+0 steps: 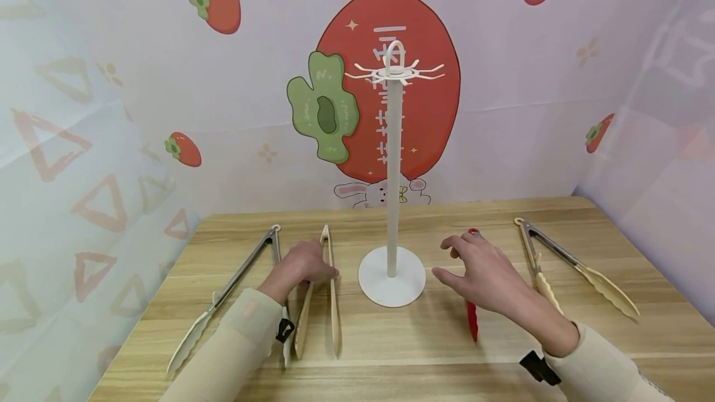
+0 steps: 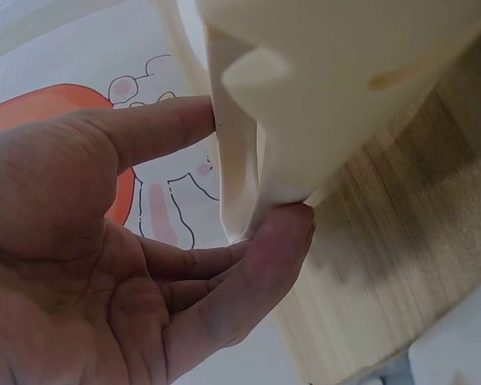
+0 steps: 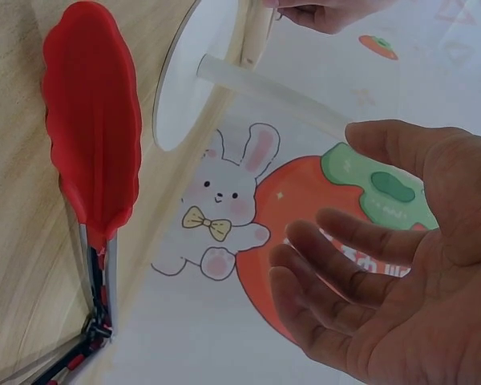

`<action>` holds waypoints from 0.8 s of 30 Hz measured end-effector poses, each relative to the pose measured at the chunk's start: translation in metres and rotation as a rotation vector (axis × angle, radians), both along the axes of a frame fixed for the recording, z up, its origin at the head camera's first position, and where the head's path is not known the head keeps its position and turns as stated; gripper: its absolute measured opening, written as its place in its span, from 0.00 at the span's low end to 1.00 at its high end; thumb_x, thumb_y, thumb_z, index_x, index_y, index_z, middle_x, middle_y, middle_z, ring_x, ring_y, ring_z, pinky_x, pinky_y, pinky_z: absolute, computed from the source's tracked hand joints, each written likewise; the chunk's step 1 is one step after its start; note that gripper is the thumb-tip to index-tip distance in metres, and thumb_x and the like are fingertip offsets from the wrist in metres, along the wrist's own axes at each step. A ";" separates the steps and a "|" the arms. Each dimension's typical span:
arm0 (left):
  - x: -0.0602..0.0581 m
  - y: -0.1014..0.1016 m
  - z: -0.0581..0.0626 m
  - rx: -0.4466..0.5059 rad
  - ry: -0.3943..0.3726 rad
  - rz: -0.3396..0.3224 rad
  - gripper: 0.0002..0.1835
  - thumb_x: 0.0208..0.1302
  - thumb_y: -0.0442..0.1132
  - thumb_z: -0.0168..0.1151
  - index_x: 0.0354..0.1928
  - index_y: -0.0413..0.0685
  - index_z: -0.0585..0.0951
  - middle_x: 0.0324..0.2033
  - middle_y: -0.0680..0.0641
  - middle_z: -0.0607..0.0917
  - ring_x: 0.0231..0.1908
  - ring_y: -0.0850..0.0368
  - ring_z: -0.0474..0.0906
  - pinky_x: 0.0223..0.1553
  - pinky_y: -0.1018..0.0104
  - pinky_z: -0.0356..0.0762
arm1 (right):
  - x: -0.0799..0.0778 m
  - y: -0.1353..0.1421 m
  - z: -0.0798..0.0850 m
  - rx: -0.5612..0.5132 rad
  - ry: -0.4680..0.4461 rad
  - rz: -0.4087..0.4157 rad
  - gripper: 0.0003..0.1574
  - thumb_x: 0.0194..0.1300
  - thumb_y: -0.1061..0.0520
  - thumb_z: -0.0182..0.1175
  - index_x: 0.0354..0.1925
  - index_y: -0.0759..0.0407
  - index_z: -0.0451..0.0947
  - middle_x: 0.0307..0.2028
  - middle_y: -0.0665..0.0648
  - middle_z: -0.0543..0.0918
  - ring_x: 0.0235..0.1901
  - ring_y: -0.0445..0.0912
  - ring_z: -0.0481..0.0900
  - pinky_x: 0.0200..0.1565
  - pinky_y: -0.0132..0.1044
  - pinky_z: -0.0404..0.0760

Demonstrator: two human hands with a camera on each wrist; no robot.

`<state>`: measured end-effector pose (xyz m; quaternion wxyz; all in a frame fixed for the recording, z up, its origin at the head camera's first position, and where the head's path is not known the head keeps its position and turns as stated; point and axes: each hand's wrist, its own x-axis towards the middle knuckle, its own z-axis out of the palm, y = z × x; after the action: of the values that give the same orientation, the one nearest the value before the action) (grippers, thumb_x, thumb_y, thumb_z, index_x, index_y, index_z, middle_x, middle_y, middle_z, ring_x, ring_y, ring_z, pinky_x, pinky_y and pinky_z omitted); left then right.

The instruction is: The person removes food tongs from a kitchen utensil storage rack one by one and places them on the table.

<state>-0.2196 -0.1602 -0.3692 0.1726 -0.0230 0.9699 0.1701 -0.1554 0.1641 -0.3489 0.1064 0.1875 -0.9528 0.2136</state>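
Pale wood-coloured tongs [image 1: 334,312] lie on the table left of the white stand, and my left hand [image 1: 308,262] pinches them around the middle of their arms. In the left wrist view, the thumb and fingers lie on either side of the cream tongs [image 2: 321,120]. My right hand [image 1: 485,268] hovers over red-tipped tongs [image 1: 472,321], holding nothing, with relaxed, spread fingers. The right wrist view shows their scalloped red head [image 3: 92,128] apart from the right hand [image 3: 385,257]. Part of these tongs is hidden beneath the hand in the head view.
Between the hands stands a white rack [image 1: 393,203] with a round base, a tall pole and several hooks on top. Silver tongs with pale heads [image 1: 240,276] lie at the left, partly behind the left arm. Cream-headed tongs [image 1: 606,287] lie spread at the right.
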 end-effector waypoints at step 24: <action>0.004 -0.004 0.017 -0.107 0.147 -0.016 0.25 0.66 0.58 0.65 0.20 0.50 0.71 0.15 0.53 0.67 0.17 0.59 0.62 0.19 0.65 0.60 | -0.003 0.004 0.000 0.000 -0.010 -0.029 0.26 0.59 0.48 0.74 0.51 0.60 0.81 0.40 0.57 0.84 0.39 0.53 0.82 0.38 0.51 0.81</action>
<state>-0.2155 -0.1647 -0.3520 0.1008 -0.0118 0.9878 0.1179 -0.1586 0.1678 -0.3490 0.1046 0.1725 -0.9560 0.2129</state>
